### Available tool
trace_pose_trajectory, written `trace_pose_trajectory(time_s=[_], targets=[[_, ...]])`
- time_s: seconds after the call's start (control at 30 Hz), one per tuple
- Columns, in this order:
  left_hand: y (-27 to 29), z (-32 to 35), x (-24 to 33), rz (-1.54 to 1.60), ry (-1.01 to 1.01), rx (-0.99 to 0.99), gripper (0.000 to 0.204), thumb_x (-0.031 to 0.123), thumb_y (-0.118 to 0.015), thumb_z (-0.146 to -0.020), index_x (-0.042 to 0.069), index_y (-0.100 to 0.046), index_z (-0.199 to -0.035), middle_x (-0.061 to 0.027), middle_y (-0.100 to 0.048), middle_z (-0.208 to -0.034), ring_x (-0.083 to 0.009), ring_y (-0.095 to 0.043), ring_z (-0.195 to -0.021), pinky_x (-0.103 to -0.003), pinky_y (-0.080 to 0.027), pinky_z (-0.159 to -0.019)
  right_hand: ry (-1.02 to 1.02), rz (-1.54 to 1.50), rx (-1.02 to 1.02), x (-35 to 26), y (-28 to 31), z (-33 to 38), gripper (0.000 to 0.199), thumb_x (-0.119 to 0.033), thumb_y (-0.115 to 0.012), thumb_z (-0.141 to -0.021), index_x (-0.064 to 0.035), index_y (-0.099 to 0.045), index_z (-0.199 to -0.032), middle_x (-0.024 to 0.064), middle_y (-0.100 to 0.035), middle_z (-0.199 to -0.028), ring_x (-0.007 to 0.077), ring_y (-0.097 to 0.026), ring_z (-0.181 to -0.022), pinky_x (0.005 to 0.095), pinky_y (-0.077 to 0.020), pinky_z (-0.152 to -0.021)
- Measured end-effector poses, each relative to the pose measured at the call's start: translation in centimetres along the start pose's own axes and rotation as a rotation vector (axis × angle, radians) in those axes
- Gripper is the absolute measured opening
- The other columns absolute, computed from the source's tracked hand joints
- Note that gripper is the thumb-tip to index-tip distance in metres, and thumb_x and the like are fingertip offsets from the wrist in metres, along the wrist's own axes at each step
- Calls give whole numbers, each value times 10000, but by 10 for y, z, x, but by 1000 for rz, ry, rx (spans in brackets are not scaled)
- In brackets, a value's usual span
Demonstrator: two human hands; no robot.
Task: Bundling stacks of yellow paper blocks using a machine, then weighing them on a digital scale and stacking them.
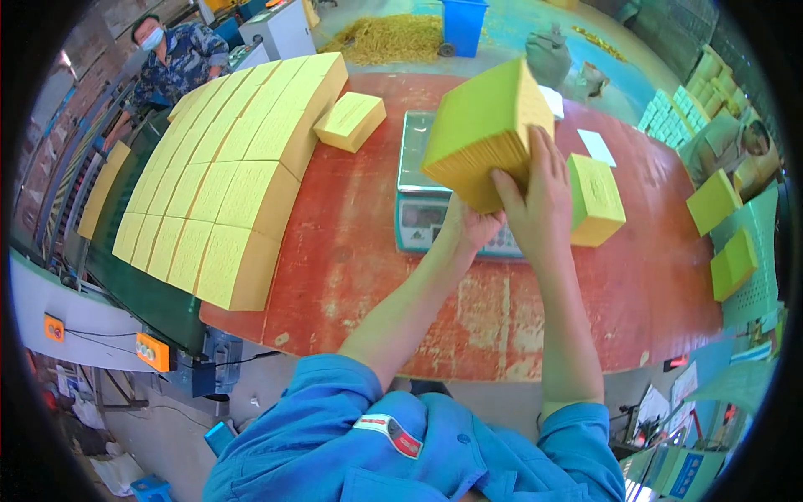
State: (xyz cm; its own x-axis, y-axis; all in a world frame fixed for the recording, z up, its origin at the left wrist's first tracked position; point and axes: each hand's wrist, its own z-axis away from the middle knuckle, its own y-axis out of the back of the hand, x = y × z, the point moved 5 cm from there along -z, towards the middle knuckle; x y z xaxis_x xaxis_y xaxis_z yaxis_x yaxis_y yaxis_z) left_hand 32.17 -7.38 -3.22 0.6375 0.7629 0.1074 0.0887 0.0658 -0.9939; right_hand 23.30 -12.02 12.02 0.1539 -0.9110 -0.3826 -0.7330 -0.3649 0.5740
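Note:
Both hands hold up a thick stack of yellow paper (478,125), tilted, its layered sheet edges showing along the lower side. Beneath its bottom corner is my left hand (475,224), mostly hidden by the stack. My right hand (535,184) is closed round the right side, with the thumb on the near face. Directly below the stack stands a teal digital weighing scale (410,219) with a steel pan, partly covered by my hands. To the right of my right hand, another yellow paper stack (595,201) rests on the red table (360,276).
Rows of yellow stacks (226,167) fill the table's left side, with a single stack (351,121) beside them. A white sheet (596,147) lies at the back right. One masked person (180,63) is at the far left, another (728,146) at the far right.

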Motion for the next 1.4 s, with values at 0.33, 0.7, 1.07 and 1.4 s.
trace_pose_trajectory(time_s=[0.33, 0.7, 1.07, 1.4], targets=[[0, -25, -7, 230, -25, -44, 541, 503, -382, -1013, 111, -479, -1372, -127, -582, -1306, -270, -608, -1155, -474, -543, -921, 229, 123, -444, 19, -94, -54, 606, -194, -689, -802, -77, -502, -1367, 167, -537, -1380, 380, -482, -1273, 467, -364, -1091], [-44, 281, 192, -2056, -583, 580, 372, 267, -689, -896, 28, -640, -1176, -132, -645, -1212, -254, -608, -1147, -376, -488, -961, 278, 172, -223, 0, -58, -5, 676, -99, -705, -805, -153, -462, -1434, 139, -461, -1466, 356, -393, -1378, 467, -316, -1140], [-9, 378, 300, -3075, -36, 563, 933, 403, -764, -744, -7, -349, -1473, -208, -337, -1540, -334, -267, -1464, -515, -193, -1196, 226, -481, -604, -181, -74, 127, 576, -86, -703, -802, -60, -531, -1352, 182, -495, -1417, 372, -442, -1335, 457, -365, -1109], [-6, 463, 247, -2232, -695, 498, 874, 251, -749, -791, 80, -305, -1524, -201, -327, -1540, -335, -275, -1457, -515, -235, -1169, -235, -803, -967, -185, -154, 193, 524, -336, -639, -915, -29, -553, -1330, 178, -632, -1269, 275, -605, -1172, 381, -460, -1004]])
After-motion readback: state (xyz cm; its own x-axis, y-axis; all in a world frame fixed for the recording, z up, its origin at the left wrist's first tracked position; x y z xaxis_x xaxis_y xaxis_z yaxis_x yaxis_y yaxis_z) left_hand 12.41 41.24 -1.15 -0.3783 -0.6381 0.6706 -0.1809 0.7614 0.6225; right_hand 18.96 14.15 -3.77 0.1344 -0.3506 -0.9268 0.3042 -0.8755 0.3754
